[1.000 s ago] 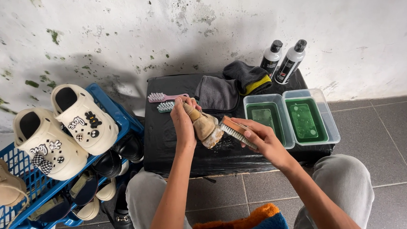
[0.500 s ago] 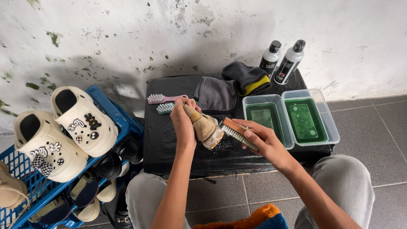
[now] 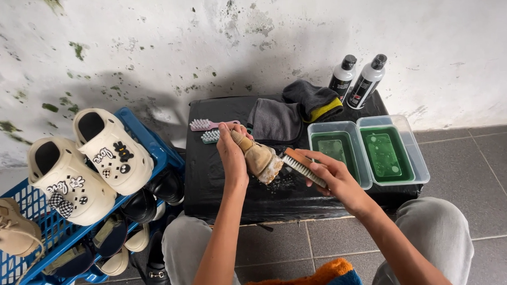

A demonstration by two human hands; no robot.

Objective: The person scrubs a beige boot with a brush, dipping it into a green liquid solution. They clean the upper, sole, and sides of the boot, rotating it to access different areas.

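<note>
The left hand (image 3: 231, 152) is closed around the heel end of a tan shoe (image 3: 259, 156), holding it tilted over the middle of the black table (image 3: 221, 184), sole edge turned toward the other hand. The right hand (image 3: 335, 178) is wrapped around a wooden scrubbing brush (image 3: 302, 166), whose bristles face the shoe's lower side and sit just beside it; whether they touch is hard to tell. Behind the shoe lie a pink brush (image 3: 205, 125) and a small teal brush (image 3: 210, 137), next to a folded grey cloth (image 3: 274, 121) and a dark cloth with a yellow edge (image 3: 315, 100). Two clear tubs of green liquid (image 3: 388, 153) stand at the table's right end, with two black-and-white bottles (image 3: 357, 79) behind them. On the floor to the left, a blue basket (image 3: 149, 145) holds white clogs (image 3: 87, 163) and other shoes.
</note>
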